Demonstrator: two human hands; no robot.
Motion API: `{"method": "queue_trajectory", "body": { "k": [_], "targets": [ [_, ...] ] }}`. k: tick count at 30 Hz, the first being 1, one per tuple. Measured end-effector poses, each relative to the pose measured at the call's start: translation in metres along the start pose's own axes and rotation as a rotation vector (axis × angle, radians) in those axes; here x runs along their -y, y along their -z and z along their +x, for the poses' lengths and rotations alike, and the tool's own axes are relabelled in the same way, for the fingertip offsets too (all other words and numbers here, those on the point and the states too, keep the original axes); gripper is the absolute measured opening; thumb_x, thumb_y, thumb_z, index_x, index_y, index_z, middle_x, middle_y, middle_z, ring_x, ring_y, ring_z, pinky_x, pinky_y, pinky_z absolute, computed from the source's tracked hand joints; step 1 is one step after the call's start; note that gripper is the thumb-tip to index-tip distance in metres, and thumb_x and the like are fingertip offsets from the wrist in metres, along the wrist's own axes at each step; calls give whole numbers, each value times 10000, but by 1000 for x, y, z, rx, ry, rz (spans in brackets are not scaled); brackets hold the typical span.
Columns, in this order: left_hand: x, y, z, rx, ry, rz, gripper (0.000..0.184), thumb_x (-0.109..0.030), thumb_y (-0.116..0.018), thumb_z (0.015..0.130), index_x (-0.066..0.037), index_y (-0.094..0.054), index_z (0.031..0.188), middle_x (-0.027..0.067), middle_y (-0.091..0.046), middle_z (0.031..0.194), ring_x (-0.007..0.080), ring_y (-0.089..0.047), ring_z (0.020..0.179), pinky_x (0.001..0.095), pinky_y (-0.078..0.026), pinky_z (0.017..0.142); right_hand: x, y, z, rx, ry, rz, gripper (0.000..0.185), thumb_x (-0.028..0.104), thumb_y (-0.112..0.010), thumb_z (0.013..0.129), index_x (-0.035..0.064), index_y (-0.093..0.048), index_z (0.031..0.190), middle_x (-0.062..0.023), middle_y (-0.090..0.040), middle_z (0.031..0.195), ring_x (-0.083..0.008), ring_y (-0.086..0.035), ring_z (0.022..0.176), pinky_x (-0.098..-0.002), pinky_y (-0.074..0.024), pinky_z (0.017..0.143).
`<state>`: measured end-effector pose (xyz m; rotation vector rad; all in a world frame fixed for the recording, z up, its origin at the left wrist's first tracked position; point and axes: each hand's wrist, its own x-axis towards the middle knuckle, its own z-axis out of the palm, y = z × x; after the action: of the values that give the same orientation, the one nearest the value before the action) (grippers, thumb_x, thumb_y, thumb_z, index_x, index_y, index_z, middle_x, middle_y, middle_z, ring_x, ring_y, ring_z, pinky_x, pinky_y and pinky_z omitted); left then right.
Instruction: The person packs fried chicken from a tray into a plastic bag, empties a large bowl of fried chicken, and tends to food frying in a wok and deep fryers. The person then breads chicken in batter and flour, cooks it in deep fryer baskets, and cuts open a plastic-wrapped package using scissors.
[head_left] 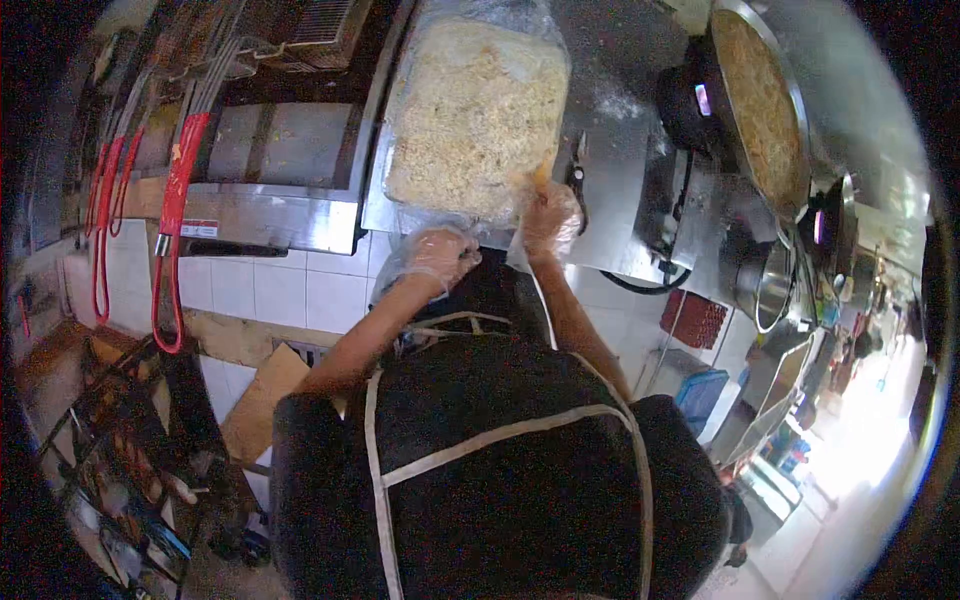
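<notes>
A wide tray lined with clear plastic holds a thick bed of pale, coarse crumbs. Thin clear plastic gloves cover both hands. My right hand is at the tray's near right corner, fingers closed around a small orange-yellow piece of food; blur hides its exact kind. Just off the near edge of the tray, my left hand has its fingers curled in. Whether anything is inside them I cannot make out. A dark-handled utensil lies on the steel counter right of the tray.
Fryer baskets with red handles hang over the fryer at left. On the right, a large pan of brownish food sits by the stove, near a metal pot. White powder dusts the steel counter.
</notes>
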<state>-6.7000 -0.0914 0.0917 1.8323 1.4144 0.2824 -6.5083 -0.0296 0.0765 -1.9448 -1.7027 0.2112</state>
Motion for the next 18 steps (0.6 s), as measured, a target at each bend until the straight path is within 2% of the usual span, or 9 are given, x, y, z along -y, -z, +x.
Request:
{"method": "queue_trajectory", "body": {
  "k": [3,5,9,11,12,14,15,16,18],
  "targets": [
    [13,-2,3,272,-54,129,296,-364,-558,777,-108,-617,915,126,-613,868,336,-578,863,410,-456,759,27,29,-18,40,51,143,115,136,-540,771,37,-597,779,-177,-558,744,-363,-529,711,-431,-402,629],
    [19,1,2,154,-162,-202,257,-315,-600,771,-71,-623,847,123,-615,792,304,-588,798,390,-468,731,0,34,-56,132,138,45,130,137,-533,787,16,-574,764,-180,-541,731,-366,-521,707,-441,-402,632],
    [-4,64,2,-35,-68,-227,228,-232,-643,755,-41,-602,873,109,-607,788,236,-582,744,345,-475,684,-10,98,-102,475,3,28,122,127,-555,787,9,-555,755,-142,-546,723,-311,-537,677,-404,-431,626],
    [0,74,19,-380,-135,-631,183,-142,-651,747,-28,-582,872,81,-596,796,185,-560,720,312,-473,656,-28,103,-112,419,-354,276,186,226,-629,772,56,-600,843,-115,-629,780,-247,-612,740,-353,-477,663],
    [-2,79,31,-383,-141,-635,183,-142,-651,747,-28,-582,872,81,-596,796,185,-560,720,312,-473,656,-51,92,-109,314,-396,431,207,228,-657,747,58,-605,852,-101,-634,763,-222,-615,719,-331,-479,645],
    [-15,90,58,-581,-74,-447,133,-128,-618,780,-52,-576,879,44,-589,821,154,-554,725,300,-478,652,-8,116,-59,343,-886,913,250,180,-659,735,92,-598,960,-97,-642,899,-201,-610,833,-317,-479,718],
    [-16,84,69,-585,-84,-449,133,-128,-618,780,-52,-576,879,44,-589,821,154,-554,725,300,-478,652,20,124,-42,335,-878,913,250,180,-659,735,92,-598,960,-97,-642,899,-201,-610,833,-317,-479,718],
    [-14,71,80,-445,-96,-1056,138,-139,-621,779,-51,-574,874,47,-584,822,157,-555,733,302,-477,663,40,129,-29,324,-605,867,385,299,-580,773,80,-509,1082,-112,-530,1060,-222,-517,964,-359,-382,832],
    [-55,63,70,-367,-184,-1233,200,-201,-634,777,-43,-572,883,66,-572,812,187,-562,734,329,-473,676,61,138,-5,275,-194,769,607,478,-462,831,61,-376,1264,-134,-361,1302,-254,-378,1161,-421,-236,1003]
  ]
}}
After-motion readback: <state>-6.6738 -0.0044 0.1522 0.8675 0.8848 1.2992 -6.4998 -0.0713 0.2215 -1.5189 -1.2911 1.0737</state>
